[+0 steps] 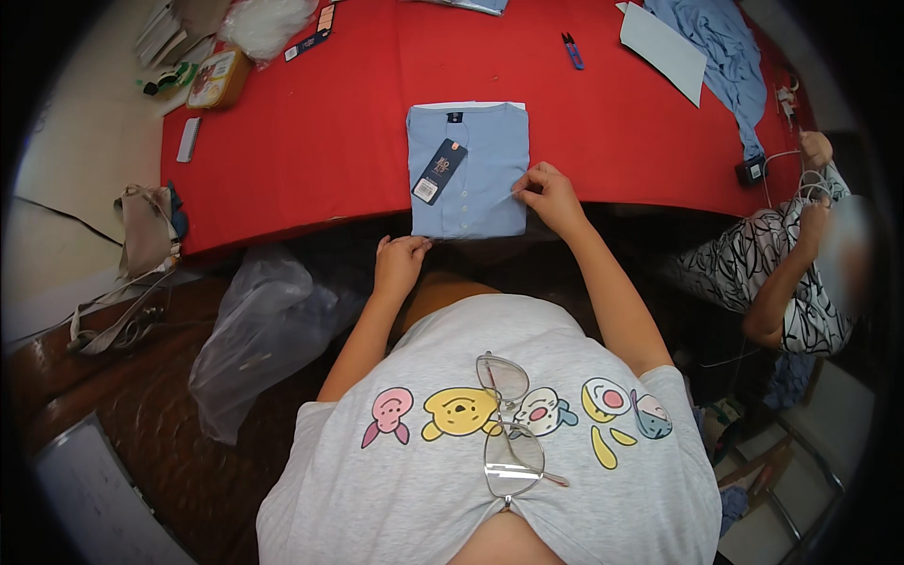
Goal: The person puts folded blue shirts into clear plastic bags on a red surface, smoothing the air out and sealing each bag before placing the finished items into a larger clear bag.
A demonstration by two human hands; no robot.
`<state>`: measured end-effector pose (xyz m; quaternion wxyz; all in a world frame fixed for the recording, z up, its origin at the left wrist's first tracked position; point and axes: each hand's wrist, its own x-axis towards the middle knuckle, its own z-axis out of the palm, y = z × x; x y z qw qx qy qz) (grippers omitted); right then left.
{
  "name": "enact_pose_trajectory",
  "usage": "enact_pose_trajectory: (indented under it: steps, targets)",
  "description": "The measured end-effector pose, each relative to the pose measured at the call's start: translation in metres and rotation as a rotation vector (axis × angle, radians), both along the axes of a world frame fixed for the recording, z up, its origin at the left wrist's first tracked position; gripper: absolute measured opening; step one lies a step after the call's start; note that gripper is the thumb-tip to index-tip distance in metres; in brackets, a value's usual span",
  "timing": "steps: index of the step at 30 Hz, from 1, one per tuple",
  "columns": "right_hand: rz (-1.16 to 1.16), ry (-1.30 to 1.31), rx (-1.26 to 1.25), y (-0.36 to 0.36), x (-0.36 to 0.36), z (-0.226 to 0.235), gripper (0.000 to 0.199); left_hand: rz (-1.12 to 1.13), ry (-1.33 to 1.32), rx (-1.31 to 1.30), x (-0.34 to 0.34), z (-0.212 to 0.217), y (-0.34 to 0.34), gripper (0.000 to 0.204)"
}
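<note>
A light blue folded shirt (490, 155) lies at the table's near edge, its collar end away from me and a row of buttons down its front. A dark hang tag (440, 171) rests on it, tilted, with a thin string running up to the neck. White backing (471, 104) peeks out at the far edge. My left hand (400, 266) is closed at the shirt's lower left corner, fingertips on that edge. Over the right side, my right hand (554, 201) pinches something thin and pale that I cannot make out.
Blue thread snips (573, 51) lie on the red tablecloth (330, 151). A white sheet (664, 52) and loose blue cloth (720, 56) are at far right. A co-worker (786, 264) sits at right. Clear plastic (264, 320) hangs below the table's left side.
</note>
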<state>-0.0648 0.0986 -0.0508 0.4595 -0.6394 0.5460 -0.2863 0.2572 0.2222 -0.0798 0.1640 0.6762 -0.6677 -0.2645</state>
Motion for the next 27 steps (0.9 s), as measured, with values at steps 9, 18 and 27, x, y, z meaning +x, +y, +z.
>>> enact_pose_trajectory:
  steps: [9,18,27]
  targets:
    - [0.004,0.010,0.022,0.005,0.018,-0.007,0.011,0.203,-0.195,-0.121,0.005,0.019,-0.006,0.021]
    - [-0.075,0.069,-0.081,0.011,0.023,-0.015,0.013,0.055,-0.287,-0.182,0.025,0.035,-0.054,0.020]
    - [-0.149,-0.051,0.035,0.015,0.015,-0.025,0.013,0.119,0.495,0.117,0.040,0.035,-0.062,0.023]
